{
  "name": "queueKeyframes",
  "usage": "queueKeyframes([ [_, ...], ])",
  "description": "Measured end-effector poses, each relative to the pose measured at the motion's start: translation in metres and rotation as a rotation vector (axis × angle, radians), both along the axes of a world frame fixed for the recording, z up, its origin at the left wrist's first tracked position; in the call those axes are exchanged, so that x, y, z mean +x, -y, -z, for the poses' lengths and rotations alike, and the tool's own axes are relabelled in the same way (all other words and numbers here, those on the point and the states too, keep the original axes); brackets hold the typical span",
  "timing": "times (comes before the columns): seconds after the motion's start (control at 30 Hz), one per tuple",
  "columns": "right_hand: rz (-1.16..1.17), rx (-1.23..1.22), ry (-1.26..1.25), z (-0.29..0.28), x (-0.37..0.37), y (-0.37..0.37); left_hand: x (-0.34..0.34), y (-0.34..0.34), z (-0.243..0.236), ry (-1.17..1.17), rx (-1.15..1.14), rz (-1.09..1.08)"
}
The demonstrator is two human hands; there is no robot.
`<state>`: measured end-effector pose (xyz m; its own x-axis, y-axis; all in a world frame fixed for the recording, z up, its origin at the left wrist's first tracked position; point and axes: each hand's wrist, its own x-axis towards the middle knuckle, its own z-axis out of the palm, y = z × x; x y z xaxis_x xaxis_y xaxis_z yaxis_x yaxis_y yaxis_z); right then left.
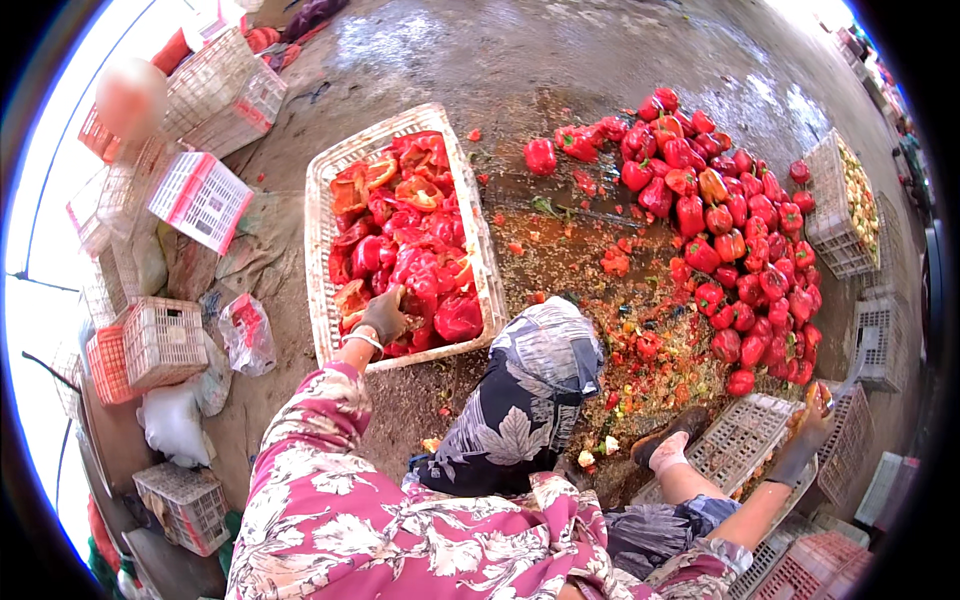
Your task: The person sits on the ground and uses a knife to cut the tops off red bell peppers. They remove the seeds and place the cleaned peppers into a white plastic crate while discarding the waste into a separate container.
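Note:
My left hand (384,316), in a dark glove with a white band at the wrist, is at the near end of a pale plastic crate (318,240). Opened red bell peppers (405,235) fill that crate. The left fingers curl down among them, and what they hold is hidden. At the right, my right hand (812,428), also gloved, is closed around a knife (852,372) with a thin grey blade. A small orange-red piece (822,398) shows at its fingers. This hand is above a low crate (735,440) beside my leg.
A big heap of whole red peppers (745,240) lies on the wet floor at right. Seeds and scraps (640,350) litter the ground before my knee. A crate of pale pieces (850,215) stands beyond the heap. Stacked crates (165,340) and a plastic bag (247,335) are at left.

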<state>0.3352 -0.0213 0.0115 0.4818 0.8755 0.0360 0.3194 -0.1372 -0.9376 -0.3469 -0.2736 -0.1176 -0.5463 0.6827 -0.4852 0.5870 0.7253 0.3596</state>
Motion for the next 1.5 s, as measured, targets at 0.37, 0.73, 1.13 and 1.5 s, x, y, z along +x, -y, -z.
queueKeyframes([
  [0.37,0.149,0.065,-0.14,-0.004,-0.01,0.005,-0.007,-0.017,0.051,-0.234,-0.211,0.276],
  [0.73,0.246,0.12,-0.132,-0.015,0.044,0.053,-0.114,-0.127,-0.048,-0.513,-0.563,1.476],
  [1.13,0.16,-0.084,-0.265,-0.053,0.013,0.074,0.328,-0.42,0.037,0.011,0.321,1.121],
  [1.5,0.15,-0.144,-0.28,-0.038,-0.005,0.059,0.514,-0.479,0.177,-0.027,0.055,1.398],
])
